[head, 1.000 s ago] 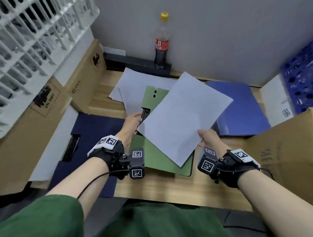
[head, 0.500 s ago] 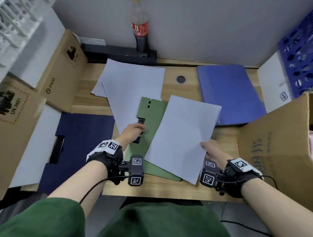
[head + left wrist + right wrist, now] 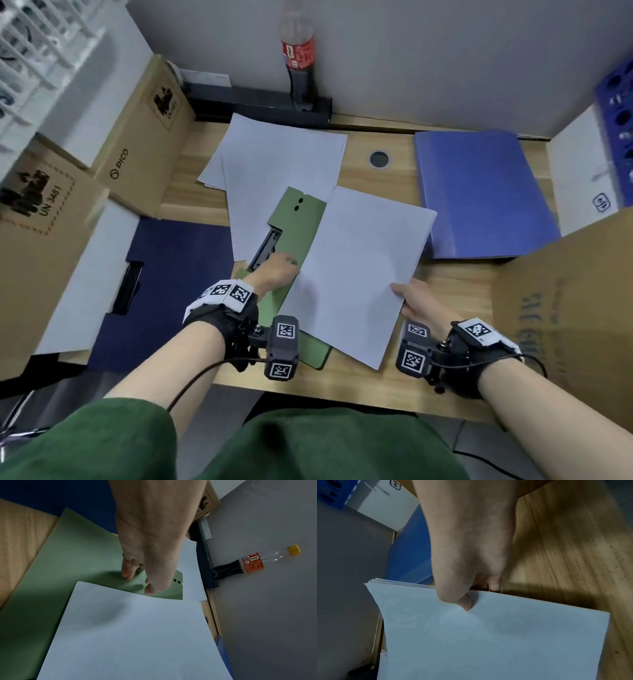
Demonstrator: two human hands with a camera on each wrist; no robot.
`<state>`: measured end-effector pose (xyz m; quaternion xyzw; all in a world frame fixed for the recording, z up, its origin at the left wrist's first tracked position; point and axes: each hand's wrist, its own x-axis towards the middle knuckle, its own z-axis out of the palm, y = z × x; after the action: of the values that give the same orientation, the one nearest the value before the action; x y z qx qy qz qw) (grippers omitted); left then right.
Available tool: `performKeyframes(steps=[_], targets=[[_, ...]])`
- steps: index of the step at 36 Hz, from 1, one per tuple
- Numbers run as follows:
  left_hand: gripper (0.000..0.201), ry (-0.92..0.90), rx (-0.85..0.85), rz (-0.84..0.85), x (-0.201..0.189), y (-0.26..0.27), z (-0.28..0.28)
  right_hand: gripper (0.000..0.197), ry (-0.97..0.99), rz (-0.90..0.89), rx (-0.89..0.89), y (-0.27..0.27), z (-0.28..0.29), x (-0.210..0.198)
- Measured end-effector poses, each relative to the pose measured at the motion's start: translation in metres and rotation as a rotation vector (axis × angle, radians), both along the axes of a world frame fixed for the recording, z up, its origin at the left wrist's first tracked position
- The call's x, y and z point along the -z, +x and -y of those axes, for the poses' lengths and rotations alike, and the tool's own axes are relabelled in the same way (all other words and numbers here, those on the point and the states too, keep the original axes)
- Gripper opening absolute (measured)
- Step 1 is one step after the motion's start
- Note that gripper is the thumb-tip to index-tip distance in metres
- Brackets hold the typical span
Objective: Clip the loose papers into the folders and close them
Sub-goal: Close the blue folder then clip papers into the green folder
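A green folder (image 3: 298, 222) lies open in the middle of the desk, its black clip (image 3: 265, 245) along the left side. My left hand (image 3: 286, 267) sits at the clip's near end, fingers curled over it; the left wrist view shows the left hand (image 3: 137, 581) with fingertips down on the green folder (image 3: 72, 555). My right hand (image 3: 402, 296) pinches a stack of white papers (image 3: 359, 274) by its right edge, thumb on top. The stack lies flat over the folder's right part. In the right wrist view the right hand (image 3: 479, 599) grips the paper stack (image 3: 488, 635).
More loose sheets (image 3: 277, 161) lie at the back, partly under the green folder. A closed blue folder (image 3: 479, 195) is at the back right, an open navy folder (image 3: 178, 274) at the left. Cardboard boxes (image 3: 137, 137) flank both sides; a cola bottle (image 3: 299, 58) stands by the wall.
My right hand has brought the paper stack down and towards me, from tilted in the air to lying flat over the green folder. My left hand has stayed at the clip.
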<state>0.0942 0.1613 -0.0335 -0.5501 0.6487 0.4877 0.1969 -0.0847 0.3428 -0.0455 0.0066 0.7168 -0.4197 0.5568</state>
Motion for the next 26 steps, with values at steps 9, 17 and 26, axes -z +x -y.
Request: performKeyframes(steps=[9,17,26], targets=[[0.054,-0.125,0.009,0.110,0.004,0.007,0.016,0.021,-0.029,0.056,-0.002,0.007,0.007,0.010],[0.058,-0.075,0.010,0.113,0.007,0.003,0.030,0.017,0.009,0.056,0.074,0.020,0.009,0.016],[0.066,0.102,-0.087,-0.062,0.011,-0.002,0.040,0.032,0.092,-0.044,0.237,0.031,0.006,0.024]])
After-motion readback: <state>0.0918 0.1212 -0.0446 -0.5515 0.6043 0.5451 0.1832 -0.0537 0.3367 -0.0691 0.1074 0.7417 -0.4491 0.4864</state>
